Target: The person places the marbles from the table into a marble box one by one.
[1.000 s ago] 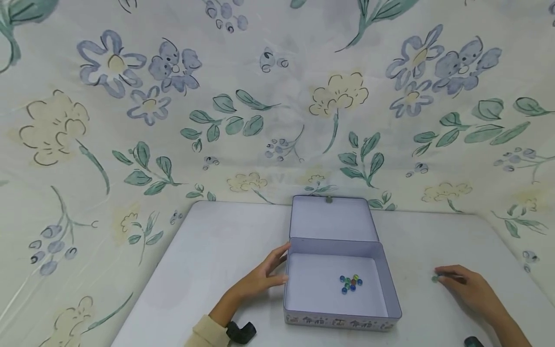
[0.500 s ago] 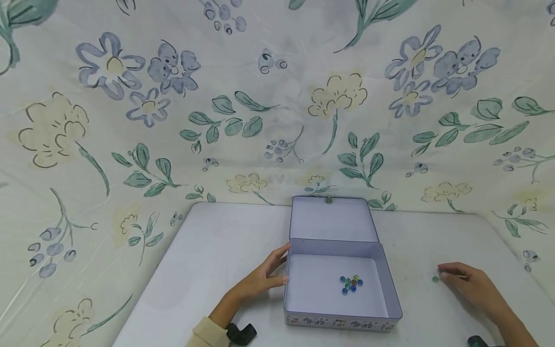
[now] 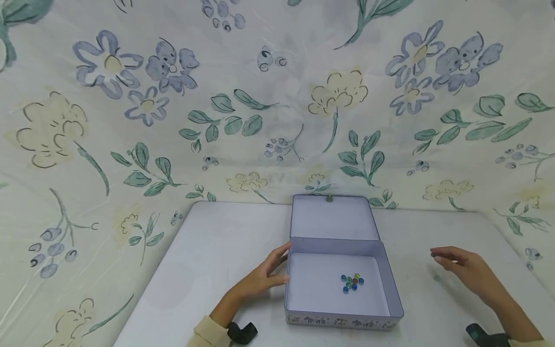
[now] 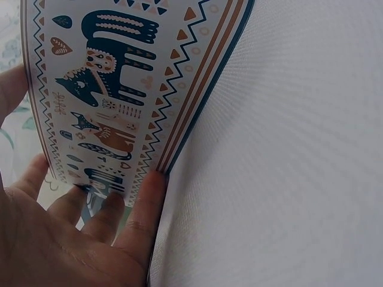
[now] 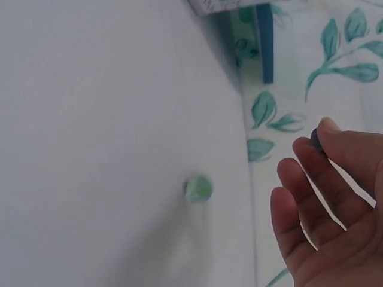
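Note:
A tin box (image 3: 344, 320) with its hinged lid (image 3: 334, 217) thrown back stands on the white table. Several glass marbles (image 3: 354, 287) lie grouped on its floor, right of the middle. My left hand (image 3: 260, 278) rests against the box's left side; in the left wrist view its fingers (image 4: 140, 209) are extended along the printed wall. To the right of the box, my right hand (image 3: 470, 270) pinches a dark marble (image 5: 315, 139) between thumb and index finger, raised off the table. Below that hand, a green marble (image 5: 199, 188) lies on the table.
The white table (image 3: 225, 231) meets a floral sheet (image 3: 277, 111) along its back edge. The box's raised walls and open lid stand between my two hands. A dark wrist device (image 3: 485, 336) sits on my right wrist.
My right hand has left the green marble on the table and risen up and away with the dark marble pinched. My left hand and the box have stayed put.

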{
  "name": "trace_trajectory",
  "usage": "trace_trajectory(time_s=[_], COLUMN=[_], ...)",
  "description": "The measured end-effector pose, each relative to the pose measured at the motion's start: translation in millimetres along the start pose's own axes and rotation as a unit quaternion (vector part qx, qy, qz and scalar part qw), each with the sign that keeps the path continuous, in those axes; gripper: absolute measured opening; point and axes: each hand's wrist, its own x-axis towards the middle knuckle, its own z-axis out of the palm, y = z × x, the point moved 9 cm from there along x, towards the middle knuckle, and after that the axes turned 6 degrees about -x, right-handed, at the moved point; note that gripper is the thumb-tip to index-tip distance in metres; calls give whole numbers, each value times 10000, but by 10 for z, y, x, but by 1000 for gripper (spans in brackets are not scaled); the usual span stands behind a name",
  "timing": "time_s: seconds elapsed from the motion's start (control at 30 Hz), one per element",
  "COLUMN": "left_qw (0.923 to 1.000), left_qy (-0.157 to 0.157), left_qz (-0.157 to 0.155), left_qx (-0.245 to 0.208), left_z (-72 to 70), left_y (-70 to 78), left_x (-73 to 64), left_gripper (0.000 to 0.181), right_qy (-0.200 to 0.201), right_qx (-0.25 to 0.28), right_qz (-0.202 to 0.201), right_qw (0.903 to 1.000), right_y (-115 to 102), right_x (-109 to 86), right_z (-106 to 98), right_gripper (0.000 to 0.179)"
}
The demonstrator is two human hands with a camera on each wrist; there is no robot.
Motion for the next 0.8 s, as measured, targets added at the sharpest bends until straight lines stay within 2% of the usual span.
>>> trace_trajectory(time_s=[0.17,0.37,0.5,0.8], left_qw=[9999,10000,10000,10000], left_qy=[-23,11,-10,-5], left_qz=[125,55,3,9], left_qx=[-24,-14,-24,12], left_z=[-22,-12,-2,-4], left_y=[-6,-1,-10,-5], left_x=[4,-3,-2,-8], left_gripper=[79,79,79,79], right_qy=[66,176,123,-89], right_qx=[217,352,362,467], right_qz=[-413,-1052,-1446,-1987], right_qw=[9989,9937,9888,9789], right_y=[-314,-713,-959,-1378], right_x=[87,140,154,245], right_z=[-25,-16,25,102], right_gripper=[31,23,20,20])
